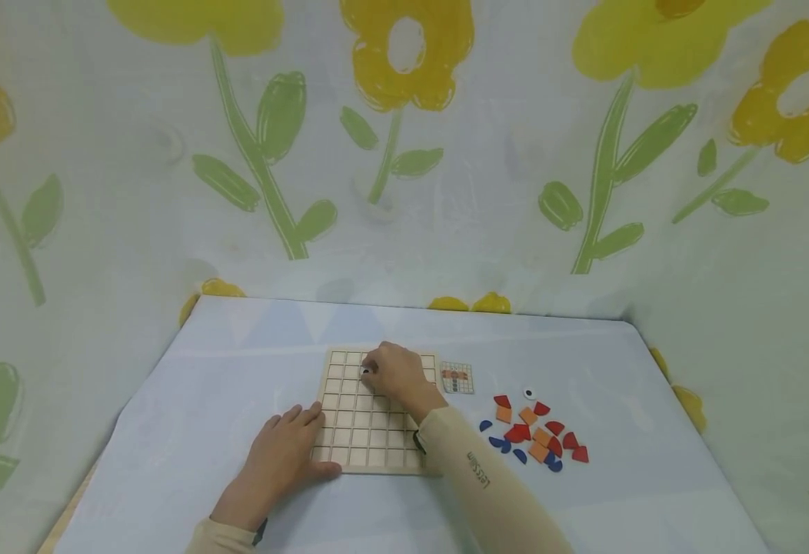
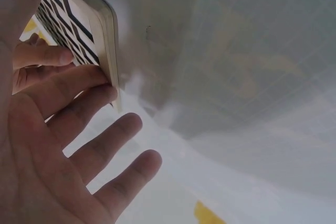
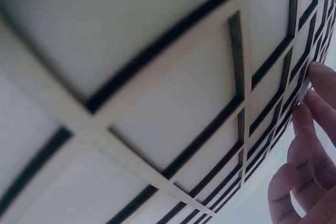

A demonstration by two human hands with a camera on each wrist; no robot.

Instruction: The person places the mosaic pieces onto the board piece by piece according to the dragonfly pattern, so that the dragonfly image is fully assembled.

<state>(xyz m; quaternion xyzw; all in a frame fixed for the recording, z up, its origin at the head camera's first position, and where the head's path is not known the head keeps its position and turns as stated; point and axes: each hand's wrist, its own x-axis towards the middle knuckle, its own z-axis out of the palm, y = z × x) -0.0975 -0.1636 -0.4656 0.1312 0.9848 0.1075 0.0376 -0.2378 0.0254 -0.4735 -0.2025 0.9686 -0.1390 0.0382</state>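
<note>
A square wooden grid board [image 1: 359, 437] lies on the table. Over one of its far cells, left of the middle, my right hand [image 1: 399, 373] pinches a small white round eye piece [image 1: 366, 372] with a black dot. In the right wrist view the piece [image 3: 304, 88] shows as a thin white edge between thumb and fingertips, close to the grid. My left hand [image 1: 283, 452] rests at the board's near left side, fingers spread, thumb along the front edge. Its fingertips touch the board's rim in the left wrist view. The right forearm hides part of the board's right side.
A small pattern card [image 1: 457, 378] lies against the board's right side. Farther right are another eye piece [image 1: 529, 393], red quarter-round pieces [image 1: 570, 440], orange squares [image 1: 504, 415] and blue half-rounds [image 1: 520, 456], several of each colour. A flowered cloth wall [image 1: 474, 215] stands behind the table.
</note>
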